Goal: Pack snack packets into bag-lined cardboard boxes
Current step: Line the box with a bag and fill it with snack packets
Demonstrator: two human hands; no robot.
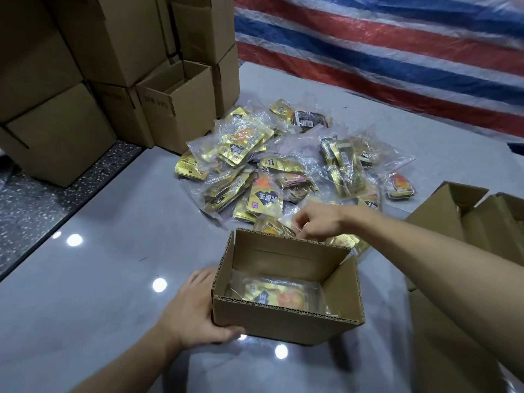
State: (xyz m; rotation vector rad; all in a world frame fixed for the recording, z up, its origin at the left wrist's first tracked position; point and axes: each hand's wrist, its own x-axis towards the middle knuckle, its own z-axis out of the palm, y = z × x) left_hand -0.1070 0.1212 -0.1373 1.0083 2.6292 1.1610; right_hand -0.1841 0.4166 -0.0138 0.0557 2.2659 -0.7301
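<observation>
Box point(283, 321): small open cardboard one on the grey floor point(99, 279), right in front of the person, with one clear bag of gold packets point(272, 296) lying flat inside

Pile point(283, 165): loads more bagged packets just past the far flap

Left hand point(195, 307): wrapped round the near-left corner, thumb under the front wall

Right hand point(314, 222): arm stretched out past the far flap, fingers pinching a gold packet point(276, 226) at the near edge of the heap

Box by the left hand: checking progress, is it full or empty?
Nearly empty: the box holds only a bag of packets on its bottom, walls bare above.
</observation>
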